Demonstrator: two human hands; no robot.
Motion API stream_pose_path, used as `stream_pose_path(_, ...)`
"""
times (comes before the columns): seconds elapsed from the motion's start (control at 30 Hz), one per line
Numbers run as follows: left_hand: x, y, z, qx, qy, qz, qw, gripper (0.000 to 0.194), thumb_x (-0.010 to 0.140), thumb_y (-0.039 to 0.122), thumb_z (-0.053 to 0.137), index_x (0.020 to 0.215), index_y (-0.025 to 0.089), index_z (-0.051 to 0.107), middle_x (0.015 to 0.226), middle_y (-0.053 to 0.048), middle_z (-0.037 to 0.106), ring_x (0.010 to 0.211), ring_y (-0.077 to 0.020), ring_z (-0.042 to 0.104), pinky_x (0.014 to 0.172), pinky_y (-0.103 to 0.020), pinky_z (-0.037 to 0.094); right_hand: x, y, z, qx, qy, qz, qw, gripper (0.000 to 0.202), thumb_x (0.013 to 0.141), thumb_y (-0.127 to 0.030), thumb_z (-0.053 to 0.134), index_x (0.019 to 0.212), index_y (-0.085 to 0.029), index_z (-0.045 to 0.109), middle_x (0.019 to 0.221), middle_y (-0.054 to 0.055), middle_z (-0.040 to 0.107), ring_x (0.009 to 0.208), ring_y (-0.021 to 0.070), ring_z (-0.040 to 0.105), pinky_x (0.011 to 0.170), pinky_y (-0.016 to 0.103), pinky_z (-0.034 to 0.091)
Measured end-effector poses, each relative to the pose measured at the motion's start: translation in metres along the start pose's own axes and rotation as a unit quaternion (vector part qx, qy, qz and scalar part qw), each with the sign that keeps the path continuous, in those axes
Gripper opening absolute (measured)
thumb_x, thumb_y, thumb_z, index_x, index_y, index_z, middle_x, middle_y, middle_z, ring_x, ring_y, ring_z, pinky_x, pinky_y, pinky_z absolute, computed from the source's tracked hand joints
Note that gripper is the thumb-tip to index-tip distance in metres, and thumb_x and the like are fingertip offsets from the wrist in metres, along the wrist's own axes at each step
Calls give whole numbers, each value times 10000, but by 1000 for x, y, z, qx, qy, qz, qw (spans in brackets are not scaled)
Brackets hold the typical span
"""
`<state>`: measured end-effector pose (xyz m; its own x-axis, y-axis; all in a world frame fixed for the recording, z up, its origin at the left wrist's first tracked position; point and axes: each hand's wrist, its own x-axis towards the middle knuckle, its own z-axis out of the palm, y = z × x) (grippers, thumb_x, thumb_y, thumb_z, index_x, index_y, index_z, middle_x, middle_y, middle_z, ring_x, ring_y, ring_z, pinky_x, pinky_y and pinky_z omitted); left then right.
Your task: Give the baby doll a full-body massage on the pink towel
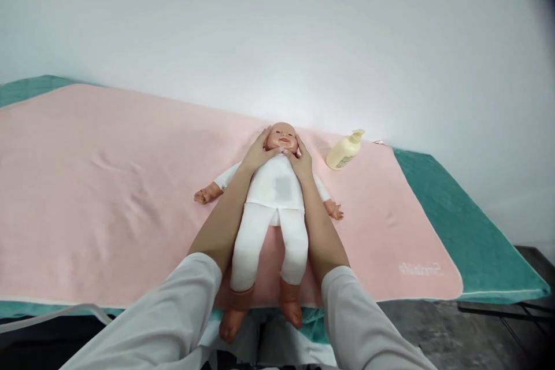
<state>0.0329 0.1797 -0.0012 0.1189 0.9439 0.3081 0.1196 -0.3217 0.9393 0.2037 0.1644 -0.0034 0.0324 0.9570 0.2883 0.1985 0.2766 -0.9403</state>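
Observation:
A baby doll [277, 185] with a white cloth body lies on its back, head away from me and feet over the near edge. My left hand [258, 153] is curved round one side of the doll's head [282, 133], and my right hand [302, 158] is curved round the other side. Both thumbs meet under the chin, close to the neck. The backs of the hands face me, and some fingertips are hidden beside the head. Its arms are spread outside my forearms.
Under the doll is a pink mat [108, 185] over a green cover [468, 225]. A pale yellow pump bottle [343, 154] stands to the right of the doll's head. Behind the table rises a white wall [260, 29]. A white cable [56, 317] hangs at the near left edge.

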Motion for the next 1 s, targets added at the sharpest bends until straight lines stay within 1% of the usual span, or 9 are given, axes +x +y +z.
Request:
stream_pose_path(0.13,-1,1,0,-58,-5,-12,998,1122,637,516,850,1566,184,315,1569,-139,404,1407,-328,457,1153,-419,424,-1,-3,1,-15,30,14,999,977,686,-558,780,1494,-134,433,1469,134,552,1314,269,587,1095,381,511)
stream_pose_path(0.27,-7,10,-1,-27,10,-28,999,1060,655,479,856,1548,194,363,1534,-128,459,1380,-327,490,1136,-418,447,-5,-7,3,-54,49,13,997,883,726,-510,763,1481,-159,470,1405,128,612,1200,287,659,1066,433,529)
stream_pose_path(0.4,-11,19,-3,0,11,-28,1000,978,692,446,834,1528,178,405,1500,-137,499,1355,-341,513,1141,-445,438,-7,-7,1,-79,47,11,996,844,762,-529,733,1492,-206,458,1302,107,686,1057,270,711,1039,492,536)
stream_pose_path(0.5,-10,21,-4,5,10,-28,1000,939,713,450,818,1521,189,418,1516,-125,483,1358,-338,510,1147,-438,433,-7,-6,-1,-84,42,6,996,834,786,-563,701,1500,-216,446,1304,95,686,1122,269,686,1066,484,520)
stream_pose_path(0.6,-8,18,-4,9,5,-35,999,943,728,452,805,1534,188,393,1525,-120,474,1369,-331,499,1147,-426,434,-6,-4,-2,-83,33,-3,996,860,790,-611,678,1505,-200,435,1404,97,620,1258,284,620,1110,451,491)
stream_pose_path(0.7,-6,12,-5,3,-8,-31,999,959,758,467,770,1562,177,334,1537,-122,456,1374,-323,496,1141,-428,439,-3,-1,-2,-69,25,-10,997,909,790,-667,644,1510,-159,421,1463,114,565,1319,284,579,1125,422,483)
stream_pose_path(0.77,-4,8,-5,6,-14,-25,1000,948,777,482,748,1570,196,315,1557,-113,430,1383,-315,487,1146,-425,431,-2,2,-3,-63,20,-19,998,918,800,-694,609,1514,-151,411,1491,111,537,1357,272,548,1137,403,474)
stream_pose_path(0.9,-2,2,-6,6,-29,-12,999,931,810,511,711,1581,209,286,1606,-95,351,1438,-294,420,1181,-404,384,0,3,-6,-64,6,-28,998,910,821,-726,547,1521,-164,396,1534,83,488,1433,247,465,1163,376,448)
stream_pose_path(1.0,-1,2,-8,4,-48,-3,999,939,836,551,671,1595,205,240,1632,-84,295,1484,-279,345,1218,-400,320,1,0,-8,-61,-8,-23,998,911,837,-729,516,1527,-149,383,1530,87,493,1435,245,463,1174,374,435)
